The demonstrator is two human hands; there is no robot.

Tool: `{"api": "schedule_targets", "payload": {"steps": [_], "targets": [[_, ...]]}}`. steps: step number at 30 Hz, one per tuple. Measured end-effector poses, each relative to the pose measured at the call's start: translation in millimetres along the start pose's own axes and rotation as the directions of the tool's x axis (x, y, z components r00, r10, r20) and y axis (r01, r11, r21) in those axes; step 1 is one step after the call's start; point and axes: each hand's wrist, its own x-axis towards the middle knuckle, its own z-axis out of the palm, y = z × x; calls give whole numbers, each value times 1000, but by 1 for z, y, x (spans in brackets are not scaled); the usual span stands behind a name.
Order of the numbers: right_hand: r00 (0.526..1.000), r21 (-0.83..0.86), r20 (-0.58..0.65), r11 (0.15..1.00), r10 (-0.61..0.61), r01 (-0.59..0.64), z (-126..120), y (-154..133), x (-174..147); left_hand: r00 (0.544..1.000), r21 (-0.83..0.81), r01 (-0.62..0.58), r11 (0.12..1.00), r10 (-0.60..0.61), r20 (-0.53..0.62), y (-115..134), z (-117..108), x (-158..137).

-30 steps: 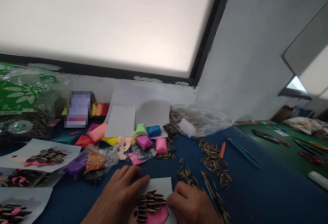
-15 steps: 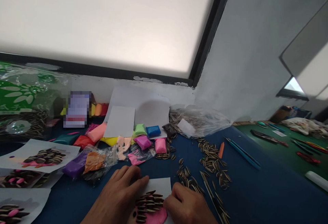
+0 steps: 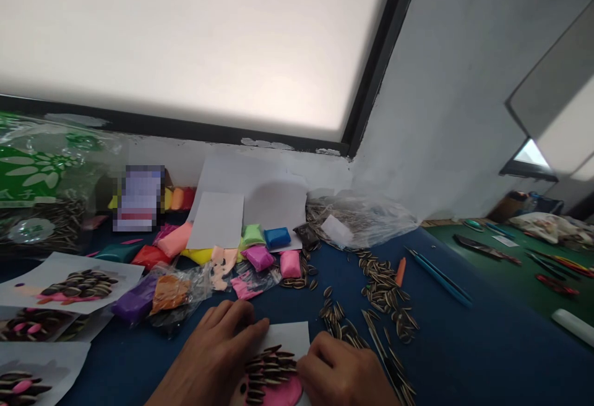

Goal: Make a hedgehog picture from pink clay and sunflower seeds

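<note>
A white card (image 3: pixel 290 333) lies at the near edge of view, bearing pink clay (image 3: pixel 284 392) studded with overlapping rows of striped sunflower seeds (image 3: pixel 271 366). A small black dot sits on pale clay at its left. My left hand (image 3: pixel 216 353) rests on the card's left side, fingers bent downward and thumb spread apart along the top. At the right end of the seed rows, my right hand (image 3: pixel 341 372) is closed in a pinch, fingertips touching the clay. Whatever is between those fingertips is hidden.
Loose seeds (image 3: pixel 383 285), tweezers (image 3: pixel 383 347) and a blue pen-like tool (image 3: pixel 439 276) lie rightward. Clay packets (image 3: pixel 260 257) and a seed bag (image 3: pixel 362 214) stand behind. Finished seed pictures (image 3: pixel 78 279) lie left. A green mat (image 3: pixel 505 276) with tools is at far right.
My right hand has shifted very slightly, its fingers still pinched at the right end of the seed rows. My left hand and the card stay in place.
</note>
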Motion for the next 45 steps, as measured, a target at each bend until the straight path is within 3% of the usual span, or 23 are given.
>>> {"api": "schedule_targets", "payload": {"steps": [11,24,45], "targets": [[971,282,96,930,219,-237,-19,9,5,1000,-21,-10,1000,10,-9,-3,3,-3],[956,337,196,900,220,-276,-8,7,11,997,9,-30,1000,30,-71,-3,3,-1],[965,336,161,908,206,-250,-5,6,11,999,11,-15,1000,15,-47,-2,2,0]]}}
